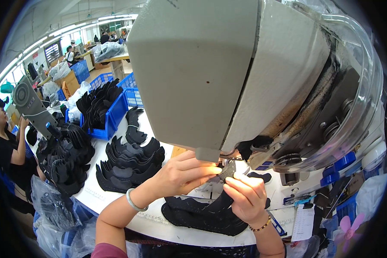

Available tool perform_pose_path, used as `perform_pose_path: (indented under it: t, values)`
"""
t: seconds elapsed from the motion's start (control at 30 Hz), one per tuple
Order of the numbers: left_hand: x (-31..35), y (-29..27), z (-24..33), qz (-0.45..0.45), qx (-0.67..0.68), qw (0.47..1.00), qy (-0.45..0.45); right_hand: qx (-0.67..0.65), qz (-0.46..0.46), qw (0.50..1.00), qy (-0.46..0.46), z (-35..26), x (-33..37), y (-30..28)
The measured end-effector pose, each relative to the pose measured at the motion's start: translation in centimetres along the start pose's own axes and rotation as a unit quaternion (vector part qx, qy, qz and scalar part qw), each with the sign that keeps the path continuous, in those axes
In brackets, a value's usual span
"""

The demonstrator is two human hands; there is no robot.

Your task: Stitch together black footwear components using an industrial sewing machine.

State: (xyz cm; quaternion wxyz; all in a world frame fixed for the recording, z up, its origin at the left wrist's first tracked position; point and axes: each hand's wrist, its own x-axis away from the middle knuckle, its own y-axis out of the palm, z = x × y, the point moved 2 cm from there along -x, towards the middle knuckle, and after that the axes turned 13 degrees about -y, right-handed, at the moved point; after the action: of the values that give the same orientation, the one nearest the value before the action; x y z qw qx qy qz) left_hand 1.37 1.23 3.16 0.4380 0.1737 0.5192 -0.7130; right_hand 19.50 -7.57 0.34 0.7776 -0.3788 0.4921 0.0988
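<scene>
A curved dark fabric piece (228, 169) lies at the needle area under the head of a large grey sewing machine (189, 77). My left hand (185, 173) comes in from the left, fingertips pressed together at the piece's left edge. From the right, my right hand (247, 197) pinches the same piece between thumb and fingers. The needle itself is mostly hidden by the machine head and my fingers. Just below my hands, a stack of curved black fabric pieces (198, 217) rests on the white table (148, 221).
More black pieces (124, 167) are piled left of my arm, with another heap (64, 159) beyond. A blue crate (112, 118) of black pieces stands behind them. A co-worker (15, 150) is at the far left by another machine. A pink fan (349, 228) is at lower right.
</scene>
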Motion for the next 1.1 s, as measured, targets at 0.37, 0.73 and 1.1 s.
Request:
perform_pose_path:
  t: [0.37, 0.73, 1.1]
  values:
    - [0.1, 1.1, 0.0, 0.028, -0.016, 0.999, 0.005, 0.022, -0.009, 1.0, -0.009, -0.2, 0.5, -0.2]
    - [0.8, 2.2, 0.0, 0.06, -0.084, 0.995, 0.015, 0.018, -0.009, 0.999, -0.029, 0.6, 0.7, -0.8]
    - [0.9, 2.0, -2.0, -0.011, 0.134, 0.977, -0.167, 0.003, 0.003, 1.0, -0.013, 0.9, 0.7, -0.8]
